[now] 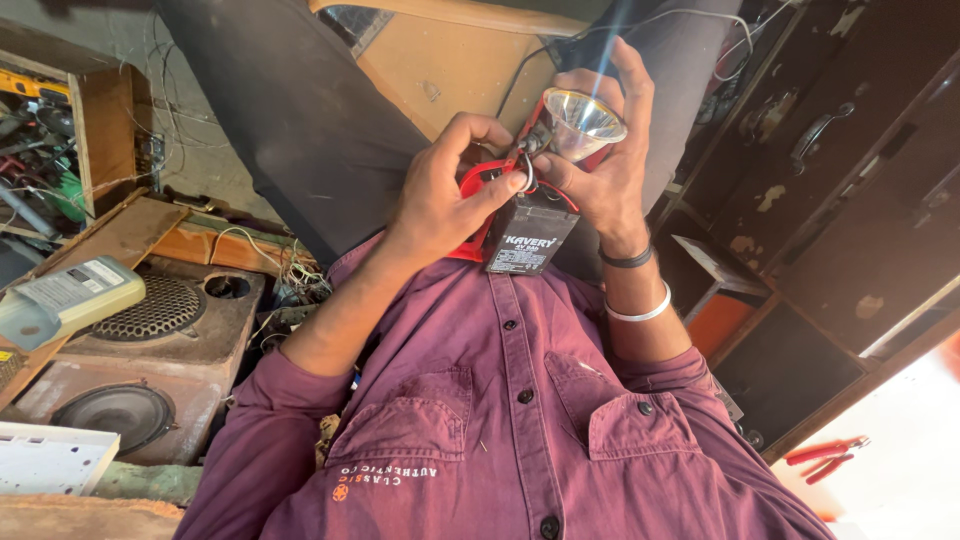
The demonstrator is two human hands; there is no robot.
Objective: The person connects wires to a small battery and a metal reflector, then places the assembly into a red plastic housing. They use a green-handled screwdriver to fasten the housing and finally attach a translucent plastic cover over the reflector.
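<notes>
A: Near first. Maroon shirt [520, 420] fills the view below the hands. Both forearms rise from it and meet over the lap.

B: Left hand [440, 195]?

A: Palm turned away, fingers curled over the red torch shell [475, 180], thumb tip pressed against the small wires [527, 172] at the middle. Closed, pinching there.

B: Right hand [600, 170]?

A: Wrapped round the far side, fingers arched over the reflector [582, 122], thumb meeting the left thumb at the wires. A dark band and a metal bangle [640, 312] on that wrist.

B: And the battery [525, 240]?

A: Black block, hanging just under both thumbs, between the hands, label towards the camera. Whether it rests in the shell or hangs off its leads, cannot tell.

B: Handling?

A: I judge the battery dense and heavy for its bulk, rigid, safe to grip by its flat sides. Reflector thin, shiny, likely easy to dent or smudge; take it by the rim. Wires fine and soft; joints probably weak.

B: Further out?

A: Left of the hands, well apart: a speaker box [150, 350], a pale device [65, 300]. Right, low: red pliers [825, 455]. Beyond the hands, dark trousers [300, 110] and a wooden box [450, 60].
</notes>
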